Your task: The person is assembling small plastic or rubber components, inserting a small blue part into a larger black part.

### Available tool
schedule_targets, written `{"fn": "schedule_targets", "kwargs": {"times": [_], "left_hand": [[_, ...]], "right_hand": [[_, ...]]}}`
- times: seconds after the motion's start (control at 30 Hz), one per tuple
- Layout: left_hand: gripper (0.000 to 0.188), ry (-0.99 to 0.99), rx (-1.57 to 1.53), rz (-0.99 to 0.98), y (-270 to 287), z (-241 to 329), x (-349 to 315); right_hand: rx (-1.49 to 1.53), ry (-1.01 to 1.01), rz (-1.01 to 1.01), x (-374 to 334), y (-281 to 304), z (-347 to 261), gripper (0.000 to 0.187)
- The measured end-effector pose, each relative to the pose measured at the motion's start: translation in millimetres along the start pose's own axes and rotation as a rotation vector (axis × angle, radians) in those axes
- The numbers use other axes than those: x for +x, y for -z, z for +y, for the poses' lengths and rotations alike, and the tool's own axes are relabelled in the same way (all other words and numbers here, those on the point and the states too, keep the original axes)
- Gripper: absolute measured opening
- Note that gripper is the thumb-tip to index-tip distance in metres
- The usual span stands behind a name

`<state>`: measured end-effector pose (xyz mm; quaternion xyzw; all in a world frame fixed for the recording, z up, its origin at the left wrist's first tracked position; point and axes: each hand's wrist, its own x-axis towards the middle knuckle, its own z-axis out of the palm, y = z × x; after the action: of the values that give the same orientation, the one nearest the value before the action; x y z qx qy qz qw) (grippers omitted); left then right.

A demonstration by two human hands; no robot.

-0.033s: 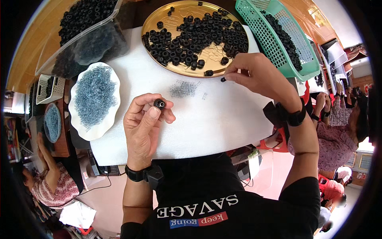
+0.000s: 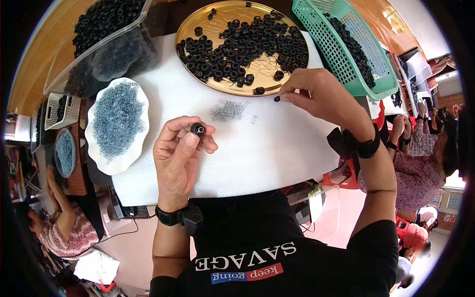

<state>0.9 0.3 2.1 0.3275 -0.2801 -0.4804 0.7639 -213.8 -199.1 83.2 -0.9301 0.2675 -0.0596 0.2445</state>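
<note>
My left hand (image 2: 179, 153) pinches a round black ring-shaped part (image 2: 198, 129) between thumb and fingers, its hollow end facing up with a pale ring inside. Over the near right rim of a gold tray (image 2: 198, 15), my right hand (image 2: 321, 96) is closed on a tiny black piece (image 2: 277, 99) at its fingertips; its exact kind is too small to tell. Many similar black ring-shaped parts (image 2: 237, 54) lie on the tray. Between my hands, small clear bluish pieces (image 2: 227, 110) are scattered on the white foam sheet (image 2: 247, 153).
A white scalloped dish (image 2: 143, 119) of clear bluish pieces stands at left. Behind it is a clear plastic bin (image 2: 143, 54) of black parts. A green basket (image 2: 386, 91) with small black pieces is at far right. Other people (image 2: 64, 222) sit on both sides.
</note>
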Motion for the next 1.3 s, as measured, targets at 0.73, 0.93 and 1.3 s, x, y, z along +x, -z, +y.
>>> {"fn": "schedule_targets", "kwargs": {"times": [0.73, 0.93, 1.3], "left_hand": [[0.026, 0.033, -0.035, -0.041, 1.0, 3.9, 0.0], [0.027, 0.041, 0.034, -0.041, -1.8, 1.9, 0.3], [0.028, 0.015, 0.154, -0.041, -3.6, 6.1, -1.4]], "right_hand": [[-0.066, 0.11, 0.149, -20.6, -38.6, -7.8, 0.015], [-0.142, 0.121, 0.171, -24.3, -39.7, -16.5, 0.015], [0.681, -0.055, -0.113, 6.0, -8.8, -92.4, 0.015]]}}
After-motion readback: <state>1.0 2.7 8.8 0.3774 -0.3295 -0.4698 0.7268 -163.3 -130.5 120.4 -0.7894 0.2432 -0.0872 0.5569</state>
